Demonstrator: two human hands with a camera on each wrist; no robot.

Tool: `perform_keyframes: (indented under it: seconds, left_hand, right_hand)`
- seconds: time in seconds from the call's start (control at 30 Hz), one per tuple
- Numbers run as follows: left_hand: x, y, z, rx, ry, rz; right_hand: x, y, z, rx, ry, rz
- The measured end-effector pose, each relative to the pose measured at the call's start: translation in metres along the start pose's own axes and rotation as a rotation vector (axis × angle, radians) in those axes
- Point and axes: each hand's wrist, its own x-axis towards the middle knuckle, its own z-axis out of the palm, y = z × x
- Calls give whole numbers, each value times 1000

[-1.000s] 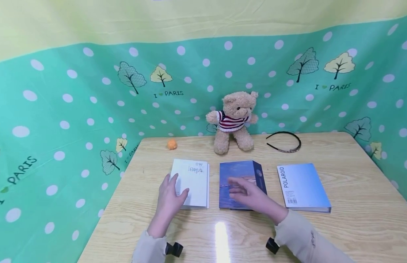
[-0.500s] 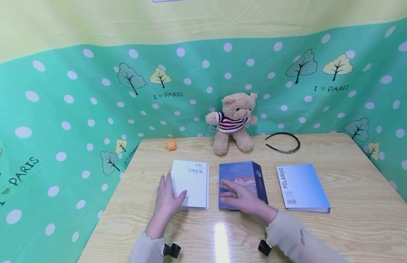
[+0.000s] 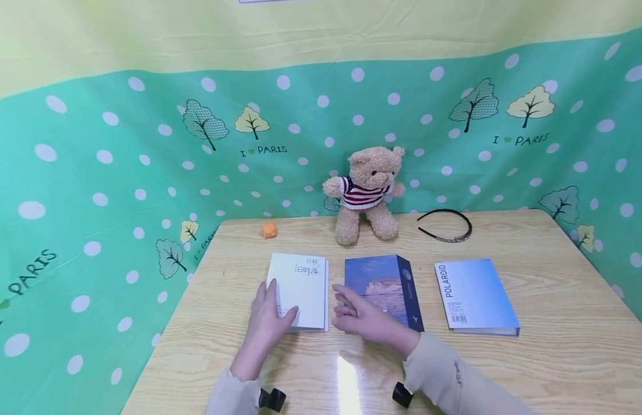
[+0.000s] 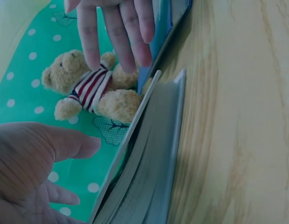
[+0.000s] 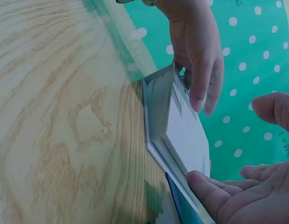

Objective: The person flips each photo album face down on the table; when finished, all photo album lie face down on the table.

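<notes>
A white hardcover book (image 3: pixel 302 288) lies flat on the table, dark characters on its cover; its page block shows in the left wrist view. Along its left side is my left hand (image 3: pixel 266 317), fingers spread and relaxed, thumb over the lower cover. In the left wrist view that thumb (image 4: pixel 77 145) stands apart from the cover. My right hand (image 3: pixel 370 317) hovers above the left part of a blue book (image 3: pixel 385 285) with a painted seascape, fingertips reaching toward the white book's right edge. From the right wrist view (image 5: pixel 256 196), whether the right fingers touch the white book cannot be told.
A pale-blue POLAROID album (image 3: pixel 479 297) lies at the right. Behind the books sit a teddy bear (image 3: pixel 365 193) in a striped shirt, a black headband (image 3: pixel 463 236) and a small orange ball-like thing (image 3: pixel 269 229). A green dotted curtain (image 3: pixel 310 115) encloses the table.
My right hand has moved left across the blue book, toward the white book, uncovering more of the blue cover. My left hand has shifted only slightly. The books stay in place.
</notes>
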Motion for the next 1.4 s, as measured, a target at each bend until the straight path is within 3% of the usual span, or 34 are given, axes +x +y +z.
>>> perform_keyframes:
  seconds: [0.3,0.5,0.93,1.4]
  left_hand:
    - [-2,-3,7,17,-6,-9]
    - [-2,-5,10,42,-3,-19]
    - [-3,-4,13,57,-8,-33]
    - [-2,-4,16,81,-27,-55]
  right_hand:
    - [5,3,13,-74,7,39]
    - [8,5,19,-68,0,53]
    - [10,6,27,-133,-23,24]
    - [10,2,32,135,48,98]
